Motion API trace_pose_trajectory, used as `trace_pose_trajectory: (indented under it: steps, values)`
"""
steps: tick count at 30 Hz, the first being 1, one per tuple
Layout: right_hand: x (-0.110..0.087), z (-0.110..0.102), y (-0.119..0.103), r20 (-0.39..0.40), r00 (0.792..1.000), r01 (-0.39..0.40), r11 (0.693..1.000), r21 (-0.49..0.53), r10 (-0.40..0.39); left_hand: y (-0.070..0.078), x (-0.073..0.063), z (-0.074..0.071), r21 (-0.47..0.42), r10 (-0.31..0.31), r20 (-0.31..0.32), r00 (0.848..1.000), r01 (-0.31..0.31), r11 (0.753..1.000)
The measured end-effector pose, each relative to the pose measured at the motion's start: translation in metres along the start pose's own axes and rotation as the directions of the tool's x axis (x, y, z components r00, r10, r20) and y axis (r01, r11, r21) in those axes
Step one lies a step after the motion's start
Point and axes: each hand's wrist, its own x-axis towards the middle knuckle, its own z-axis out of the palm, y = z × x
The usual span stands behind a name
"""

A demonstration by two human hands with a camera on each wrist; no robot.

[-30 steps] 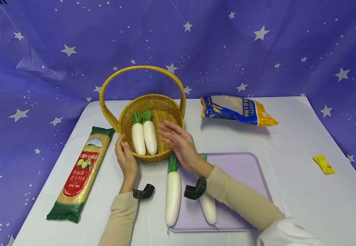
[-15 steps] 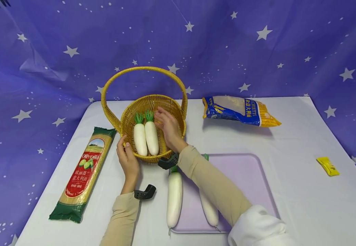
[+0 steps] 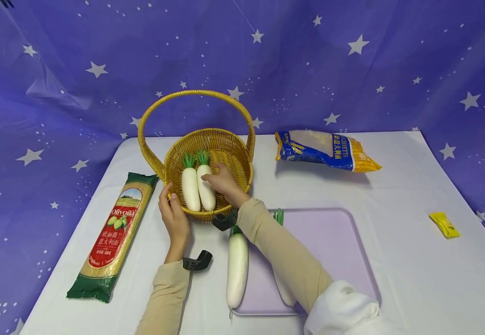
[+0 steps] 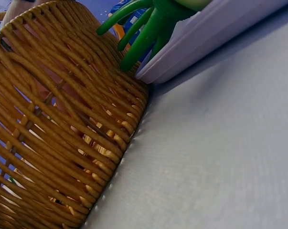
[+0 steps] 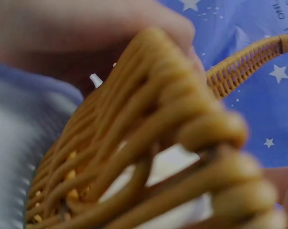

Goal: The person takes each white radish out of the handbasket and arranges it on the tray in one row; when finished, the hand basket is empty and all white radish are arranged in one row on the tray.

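Observation:
Inside the yellow wicker basket (image 3: pixel 236 170) two white radishes with green tops lie side by side: a left radish (image 3: pixel 190 188) and a right radish (image 3: pixel 206 195). My right hand (image 3: pixel 225 182) reaches over the near rim into the basket, its thumb across the right radish and its other fingers bent down on that radish's right side. On the basket's left rim, my left hand (image 3: pixel 173 218) grips the wicker. The right wrist view has the basket rim (image 5: pixel 163 81) close up, with part of the right hand (image 5: pixel 110 28) behind it.
A lilac tray (image 3: pixel 326 260) bears one larger radish (image 3: pixel 237 270) along its left edge and another radish (image 3: pixel 283 284) partly under my right sleeve. Left lies a spaghetti pack (image 3: pixel 112 237). A blue pasta bag (image 3: pixel 326 151) and a small yellow packet (image 3: pixel 444 224) lie right.
My right hand has moved left from over the tray into the basket, and its spread fingers have closed down on the right radish. The left hand has stayed on the rim.

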Motion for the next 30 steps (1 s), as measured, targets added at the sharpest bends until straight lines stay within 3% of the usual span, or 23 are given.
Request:
trace_pose_trajectory:
  steps: [11,14,18,21,25,30]
  values:
    - [-0.0019,0.0017,0.0024,0.021,0.993,0.117,0.970,-0.212,-0.115,-0.0021,0.0008,-0.0004,0.008,0.012,0.013,1.000,-0.012,1.000]
    - [-0.0016,0.0035,0.0040,0.015,0.987,0.157,0.928,-0.338,-0.161,-0.0028,0.0001,0.0001,0.008,0.005,0.017,1.000,-0.005,1.000]
    - [-0.0023,0.0061,0.0048,0.018,0.982,0.171,0.835,-0.523,-0.190,-0.0032,-0.0007,0.0005,0.013,0.000,0.025,1.000,0.000,1.000]
    - [-0.0026,0.0070,0.0046,0.028,0.980,0.179,0.809,-0.559,-0.198,-0.0030,-0.0006,0.0002,0.014,0.006,0.024,1.000,-0.006,1.000]
    - [-0.0024,0.0051,0.0044,0.057,0.973,0.224,0.851,-0.475,-0.224,-0.0028,0.0002,-0.0007,0.014,0.014,0.021,1.000,-0.014,1.000]
    - [-0.0030,0.0012,0.0033,0.118,0.964,0.260,0.935,-0.241,-0.238,-0.0028,0.0007,-0.0011,0.028,0.004,0.020,1.000,-0.005,1.000]
